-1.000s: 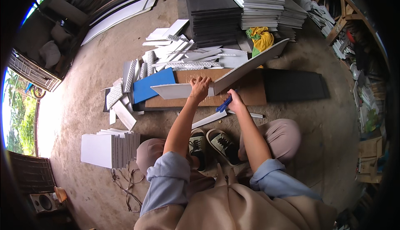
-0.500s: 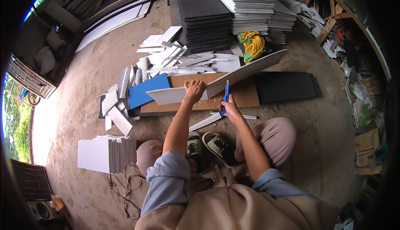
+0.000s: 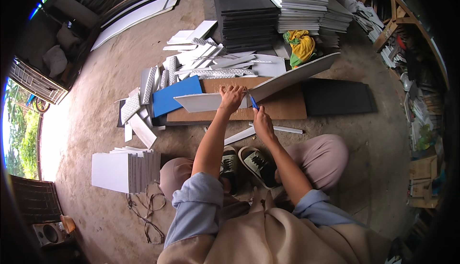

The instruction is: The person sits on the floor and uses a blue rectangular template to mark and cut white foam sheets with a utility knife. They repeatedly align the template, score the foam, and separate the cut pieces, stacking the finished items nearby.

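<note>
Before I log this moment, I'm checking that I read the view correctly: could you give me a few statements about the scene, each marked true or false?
1. The right hand grips a slim blue-handled cutter. True.
2. The left hand is on the white board bent into a wide V. True.
3. The flat blue rectangular panel lies to the right of both hands. False: it lies to their left.
4. The yellow-and-green cloth bundle is in the left hand. False: it lies apart from both hands, beyond the bent board.
5. A stack of white rectangular pieces stands on the floor left of the person's legs. True.
</note>
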### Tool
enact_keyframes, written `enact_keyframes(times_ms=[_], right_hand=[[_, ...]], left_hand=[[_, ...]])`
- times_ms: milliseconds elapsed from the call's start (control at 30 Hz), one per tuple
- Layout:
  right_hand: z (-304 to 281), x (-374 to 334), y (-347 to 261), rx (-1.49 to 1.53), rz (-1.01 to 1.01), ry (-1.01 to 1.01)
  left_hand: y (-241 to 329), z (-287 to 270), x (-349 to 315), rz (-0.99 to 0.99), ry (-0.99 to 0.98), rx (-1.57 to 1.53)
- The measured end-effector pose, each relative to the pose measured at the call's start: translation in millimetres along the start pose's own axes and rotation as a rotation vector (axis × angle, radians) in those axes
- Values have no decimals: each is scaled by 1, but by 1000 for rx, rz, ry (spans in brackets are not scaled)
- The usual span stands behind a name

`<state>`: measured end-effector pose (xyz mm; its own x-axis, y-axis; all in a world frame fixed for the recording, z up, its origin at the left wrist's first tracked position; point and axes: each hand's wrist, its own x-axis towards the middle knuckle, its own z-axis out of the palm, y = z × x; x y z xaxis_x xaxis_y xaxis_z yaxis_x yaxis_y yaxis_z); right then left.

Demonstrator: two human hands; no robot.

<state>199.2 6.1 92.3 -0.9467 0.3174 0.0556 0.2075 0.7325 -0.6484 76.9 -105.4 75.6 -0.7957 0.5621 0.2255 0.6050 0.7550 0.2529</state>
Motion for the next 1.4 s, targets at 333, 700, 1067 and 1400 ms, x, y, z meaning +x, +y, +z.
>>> enact_keyframes(times_ms=[333,700,1067,1400], right_hand=[[9,4,-9,-5,89,-59],[16,36,-6,-92,131,-170],[33,36,8,-89,156,-230],[52,41,18,-128,226,-328]], left_hand=[[0,4,-2,1,70,16],[14,6,-6,-28,176,114],[8,11,-12,-30,278,34],[16,-9,-2,-138,157,-123]])
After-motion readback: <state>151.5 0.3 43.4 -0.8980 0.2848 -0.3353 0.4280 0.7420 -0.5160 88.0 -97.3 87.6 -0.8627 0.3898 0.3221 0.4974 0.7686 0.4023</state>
